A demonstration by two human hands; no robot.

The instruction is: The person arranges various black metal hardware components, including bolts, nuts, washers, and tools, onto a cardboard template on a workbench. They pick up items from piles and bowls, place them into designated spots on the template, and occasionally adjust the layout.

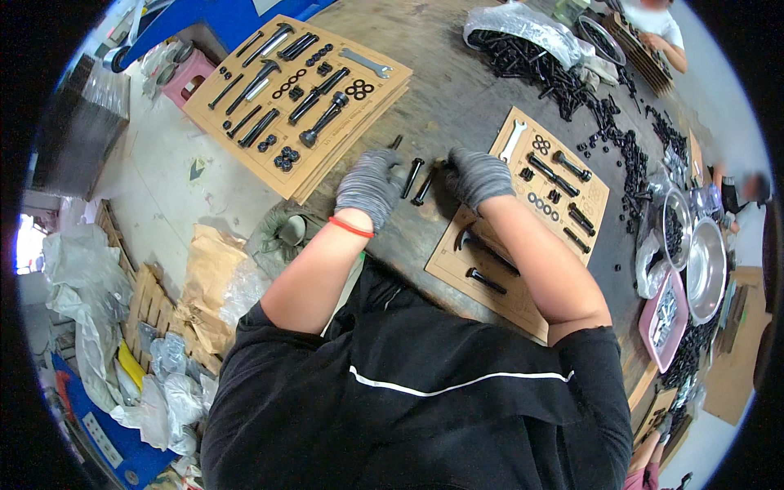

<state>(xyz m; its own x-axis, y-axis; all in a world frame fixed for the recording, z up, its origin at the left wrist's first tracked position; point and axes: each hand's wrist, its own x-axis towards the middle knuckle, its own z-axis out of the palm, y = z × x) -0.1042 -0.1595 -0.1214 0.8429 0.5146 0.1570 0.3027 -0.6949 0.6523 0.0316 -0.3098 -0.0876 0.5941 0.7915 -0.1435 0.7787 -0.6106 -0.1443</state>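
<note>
My left hand (366, 189), in a grey knit glove, is closed, with the dark end of a bolt (397, 142) sticking out past its fingers. Across from it, my gloved right hand (478, 178) has its fingertips pressed together; whatever they hold is hidden. Between the hands lie two black bolts, a left one (412, 178) and a right one (425, 187) whose upper end comes close to my right fingertips. Under my right forearm is a brown cardboard panel (600, 196) carrying a wrench (513, 141), bolts, washers, nuts and a partly covered black hammer (482, 241).
At the upper left, a stack of cardboard panels (298, 186) bears similar hardware. Loose black bolts (531, 69) spill from a plastic bag along the right. Metal bowls (704, 269) and a pink tray (663, 322) stand there. Another person (665, 37) works at the far right.
</note>
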